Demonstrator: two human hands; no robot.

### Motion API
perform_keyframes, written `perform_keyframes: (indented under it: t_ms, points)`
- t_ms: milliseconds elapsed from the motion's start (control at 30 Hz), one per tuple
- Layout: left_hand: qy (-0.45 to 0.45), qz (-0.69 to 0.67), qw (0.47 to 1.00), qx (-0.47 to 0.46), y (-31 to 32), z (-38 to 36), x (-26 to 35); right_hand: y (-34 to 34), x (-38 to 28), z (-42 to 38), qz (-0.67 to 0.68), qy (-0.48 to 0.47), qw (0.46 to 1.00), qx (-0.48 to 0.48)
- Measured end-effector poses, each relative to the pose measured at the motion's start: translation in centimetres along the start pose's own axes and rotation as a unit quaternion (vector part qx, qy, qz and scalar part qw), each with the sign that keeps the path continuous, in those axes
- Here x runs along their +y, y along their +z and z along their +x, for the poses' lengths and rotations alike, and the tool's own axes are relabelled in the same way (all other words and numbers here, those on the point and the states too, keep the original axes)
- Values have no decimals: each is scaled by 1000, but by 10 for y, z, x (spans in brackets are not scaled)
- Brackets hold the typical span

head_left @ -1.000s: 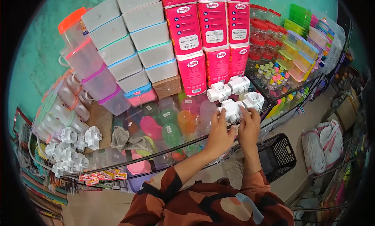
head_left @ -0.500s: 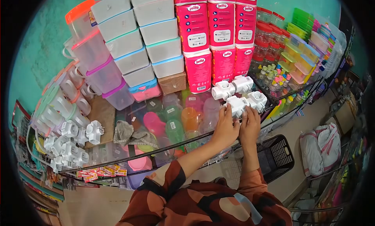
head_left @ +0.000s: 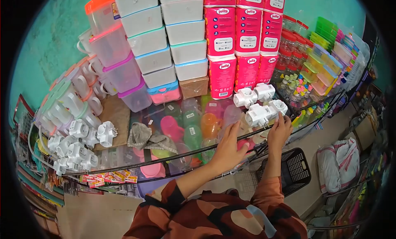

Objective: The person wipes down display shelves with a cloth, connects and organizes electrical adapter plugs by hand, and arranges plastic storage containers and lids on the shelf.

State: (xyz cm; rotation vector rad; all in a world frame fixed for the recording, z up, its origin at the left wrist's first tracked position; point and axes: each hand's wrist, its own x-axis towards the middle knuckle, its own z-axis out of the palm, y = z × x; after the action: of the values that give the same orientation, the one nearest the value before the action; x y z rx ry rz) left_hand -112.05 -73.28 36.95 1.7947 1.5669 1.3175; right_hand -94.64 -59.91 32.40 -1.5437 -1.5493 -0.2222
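We have our hands apart at the front edge of the counter, over its dark rail [head_left: 177, 155]. Our left hand [head_left: 230, 150] is open and holds nothing, its fingers spread and pointing forward, just in front of the white adapters [head_left: 258, 115]. Our right hand [head_left: 280, 133] has its fingertips at the near side of the rightmost adapter [head_left: 278, 107]; we cannot tell whether they grip it or only touch it. Four of these adapters sit close together in two rows, two at the back and two in front, just before the pink "jolly" packs [head_left: 222, 78]. To our right of the packs we see clear jars with red lids [head_left: 287, 41], small bottles with coloured stoppers [head_left: 295, 84] and stacked coloured containers [head_left: 319, 69]. To our left of them stand pale lidded boxes [head_left: 185, 28] in two stacks, one with a brown block [head_left: 194, 87] at its foot. In front of these lie pink, green and orange plastic cups [head_left: 192, 136] and a crumpled grey cloth [head_left: 150, 140]. At the far left we have a heap of more white adapters [head_left: 76, 150], near the lidded jugs [head_left: 68, 96]. Below the rail, a black basket [head_left: 296, 171] rests on the floor [head_left: 95, 214].
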Motion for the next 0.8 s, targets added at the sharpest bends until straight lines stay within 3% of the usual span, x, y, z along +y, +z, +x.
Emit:
perform_keyframes:
  t_ms: [267,367,433,467,633,800]
  points:
    - [-14,-51,999,5,-58,-37,-1,-5,-11,-1,-3,16,1000,5]
    - [-2,-55,998,20,-78,-49,0,-11,-18,-1,20,-2,999,48]
    - [-5,-39,999,35,-87,-53,-1,-15,-30,0,65,-94,992,46]
    - [-2,-41,999,31,-89,-54,-2,-15,-38,-2,61,-92,993,49]
    - [-10,-63,998,19,-89,-60,-10,-9,-70,-9,-22,-79,996,-26]
    - [7,-87,996,-15,-82,-62,-13,-13,-72,1,-19,-68,995,-66]
